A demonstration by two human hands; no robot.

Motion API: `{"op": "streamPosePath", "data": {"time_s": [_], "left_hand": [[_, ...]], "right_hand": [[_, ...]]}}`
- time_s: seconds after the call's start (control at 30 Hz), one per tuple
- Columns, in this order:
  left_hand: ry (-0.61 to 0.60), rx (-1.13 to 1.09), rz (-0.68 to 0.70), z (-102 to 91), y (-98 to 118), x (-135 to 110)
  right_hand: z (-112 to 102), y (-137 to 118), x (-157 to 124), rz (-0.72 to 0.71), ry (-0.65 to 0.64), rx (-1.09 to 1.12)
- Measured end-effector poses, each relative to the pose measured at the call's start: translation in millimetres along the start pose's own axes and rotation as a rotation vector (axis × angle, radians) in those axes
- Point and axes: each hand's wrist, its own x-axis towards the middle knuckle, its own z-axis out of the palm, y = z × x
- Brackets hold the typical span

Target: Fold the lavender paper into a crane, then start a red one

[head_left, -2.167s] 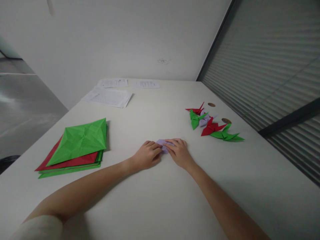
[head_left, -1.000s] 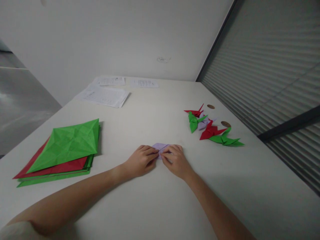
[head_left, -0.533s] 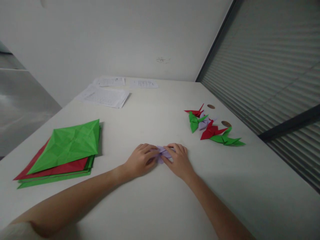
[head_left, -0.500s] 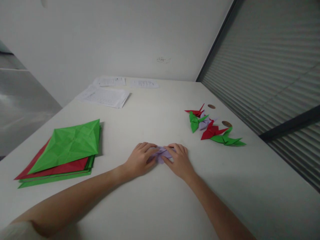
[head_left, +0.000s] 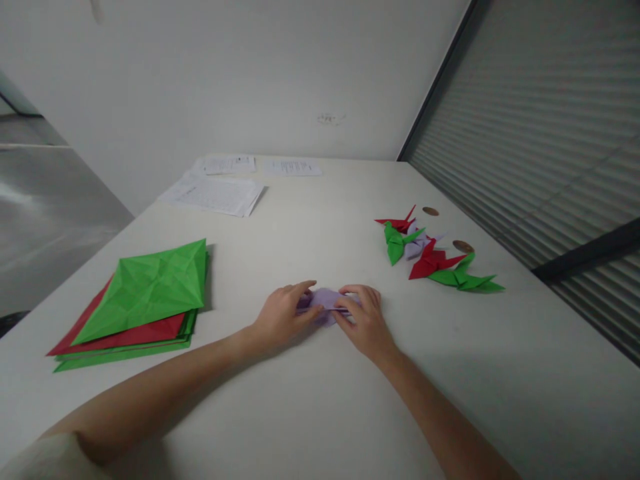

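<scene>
A small piece of folded purple paper (head_left: 326, 299) lies between my two hands at the middle of the white table. My left hand (head_left: 284, 311) grips its left end, thumb on the near side and fingers behind. On the right end, the thumb and fingers of my right hand (head_left: 364, 319) are closed in a pinch. Parts of the paper are hidden under the fingers. To the right and farther back sits a group of folded paper cranes, among them a green crane (head_left: 395, 243), a red crane (head_left: 430, 260) and a purple crane (head_left: 415, 245).
On the left lies a stack of creased green paper (head_left: 155, 283) with red paper (head_left: 150, 331) among it. Printed sheets (head_left: 220, 193) rest at the back left. Two brown round spots (head_left: 463, 247) show near the table's right edge, beside the window blinds (head_left: 540, 133).
The purple paper has opened up between my hands, showing a raised flap at the back and a straight fold along its middle. My left fingers have lifted slightly. The view has shifted slightly.
</scene>
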Motion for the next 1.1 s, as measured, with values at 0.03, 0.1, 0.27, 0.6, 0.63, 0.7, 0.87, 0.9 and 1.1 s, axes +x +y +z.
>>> {"op": "streamPosePath", "data": {"time_s": [0.03, 0.1, 0.27, 0.6, 0.63, 0.7, 0.87, 0.9, 1.1], "left_hand": [[-0.013, -0.040, -0.001, -0.4, 0.2, 0.2], [-0.027, -0.070, 0.051, -1.9, 1.8, 0.6], [0.084, 0.057, 0.278, -5.6, 5.8, 0.2], [0.031, 0.297, 0.426, 0.8, -17.1, 1.1], [-0.013, 0.292, 0.434, 1.6, -16.9, 1.1], [-0.069, 0.274, 0.443, 2.3, -13.3, 0.3], [-0.096, 0.246, 0.447, -0.6, -0.3, -4.2], [-0.094, 0.255, 0.439, -1.1, 1.0, -4.9], [-0.096, 0.339, 0.307, -0.9, -0.4, -5.8]], "right_hand": [[0.0, 0.0, -0.2, -0.006, 0.024, -0.010], [-0.4, 0.1, -0.8, -0.008, 0.064, -0.034], [-2.7, -1.0, -2.2, -0.021, 0.093, -0.064], [-7.4, -5.5, 1.9, -0.058, 0.062, -0.059], [-6.8, -4.3, 1.6, -0.054, 0.017, -0.049], [-4.5, -1.6, 0.7, -0.052, -0.091, -0.028], [-0.3, 1.2, -1.0, -0.037, -0.227, -0.071], [-0.6, 0.5, -0.8, -0.036, -0.237, -0.089], [-3.9, -3.4, 1.4, -0.028, -0.231, 0.008]]}}
